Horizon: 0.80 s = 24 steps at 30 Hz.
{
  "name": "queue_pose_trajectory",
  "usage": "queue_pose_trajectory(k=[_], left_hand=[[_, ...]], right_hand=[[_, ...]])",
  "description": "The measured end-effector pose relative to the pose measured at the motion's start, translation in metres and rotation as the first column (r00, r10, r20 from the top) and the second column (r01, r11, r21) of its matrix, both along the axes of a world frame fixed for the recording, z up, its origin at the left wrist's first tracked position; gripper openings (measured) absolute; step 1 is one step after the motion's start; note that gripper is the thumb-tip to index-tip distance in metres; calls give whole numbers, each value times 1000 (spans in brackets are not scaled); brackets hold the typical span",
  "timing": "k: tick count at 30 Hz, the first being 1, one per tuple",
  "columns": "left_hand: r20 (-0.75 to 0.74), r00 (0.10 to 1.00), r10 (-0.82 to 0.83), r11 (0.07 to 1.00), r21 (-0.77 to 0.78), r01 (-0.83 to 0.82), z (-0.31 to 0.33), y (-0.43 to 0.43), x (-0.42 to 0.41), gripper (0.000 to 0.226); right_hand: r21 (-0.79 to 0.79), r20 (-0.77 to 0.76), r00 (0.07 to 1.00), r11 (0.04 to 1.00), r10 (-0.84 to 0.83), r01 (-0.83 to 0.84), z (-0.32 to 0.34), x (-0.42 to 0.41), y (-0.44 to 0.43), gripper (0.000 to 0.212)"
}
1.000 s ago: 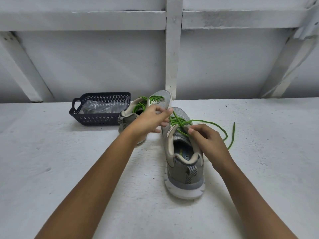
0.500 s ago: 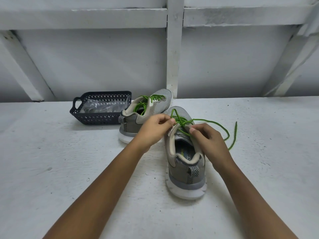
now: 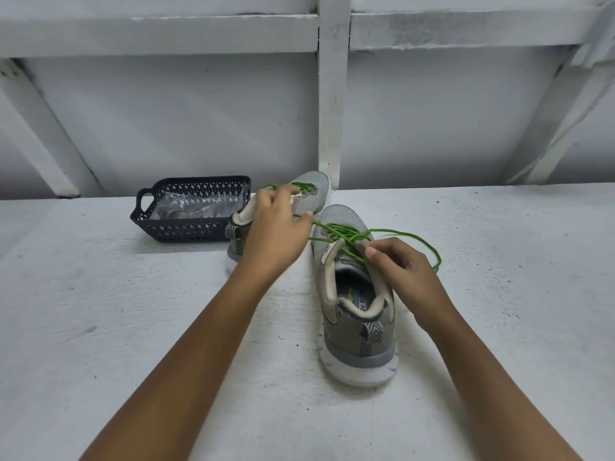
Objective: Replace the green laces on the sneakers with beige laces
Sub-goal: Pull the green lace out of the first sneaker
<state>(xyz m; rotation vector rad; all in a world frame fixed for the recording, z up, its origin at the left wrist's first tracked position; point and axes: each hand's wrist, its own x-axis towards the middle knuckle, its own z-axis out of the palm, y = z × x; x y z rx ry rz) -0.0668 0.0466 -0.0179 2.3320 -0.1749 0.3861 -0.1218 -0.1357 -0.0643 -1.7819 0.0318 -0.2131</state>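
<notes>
The left hand (image 3: 276,227) hides most of the far sneaker (image 3: 314,191) — only its toe and a few green loops show. Its thumb and fingertips pinch a strand of the green lace (image 3: 346,236), taut from the near sneaker (image 3: 357,327), which stands mid-tabletop (image 3: 100,327), heel toward the camera. The right hand (image 3: 406,277) curls round that sneaker's collar, thumb on the lace. At the far edge a dark basket (image 3: 173,234) holds a clear plastic bag (image 3: 196,206) — its contents are unreadable. The surface is rough and white, with a white beamed wall (image 3: 166,111) behind.
</notes>
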Motion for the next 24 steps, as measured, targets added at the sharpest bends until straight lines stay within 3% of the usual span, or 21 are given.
queue_pose_trajectory(k=[2,3,5,7,9,11,13,15,16,18,20,22,24], left_hand=[[328,943,-57,996,89,29,0,-2,-13,31],[359,925,-120,990,116,83,-1,-3,-16,28],[131,956,-262,960,131,246,-3,-6,-19,24],[-166,946,-278,940,154,303,-8,-8,-21,26],[-221,938,-269,937,165,308,-10,-8,-22,34],[-223,929,-295,953,3,304,-9,-7,-22,35],[-207,942,-265,928,-319,191,-4,-3,-20,33],[-192,976,-107,828,-561,-20,2,7,-13,31],[-167,986,-19,806,-586,-84,3,12,-10,29],[-62,993,102,883,-455,-118,-1,18,-6,21],[126,989,76,991,-118,-61,-4,17,-11,5],[279,955,-100,976,216,39,-12,12,-11,27],[195,944,-266,937,282,206,-13,6,-14,31]], right_hand=[[-2,-2,1000,1000,-1,1,0,1,0,8],[1,-3,1000,1000,0,0,0,1,0,8],[12,-1,1000,1000,-1,1,-1,2,0,9],[18,-1,1000,1000,2,-2,-1,2,0,9],[22,0,1000,1000,6,-6,0,2,0,8],[25,3,1000,1000,8,-8,0,2,0,7],[34,0,1000,999,10,-10,0,2,0,7],[46,-3,1000,999,5,-5,0,2,1,7],[50,-4,1000,999,0,0,0,2,1,7],[50,-5,1000,999,-11,11,-2,2,1,7],[44,-7,1000,999,-17,17,-2,2,2,8],[40,-10,1000,999,-21,21,-2,2,2,8],[43,-10,1000,999,-24,24,-2,2,3,8]])
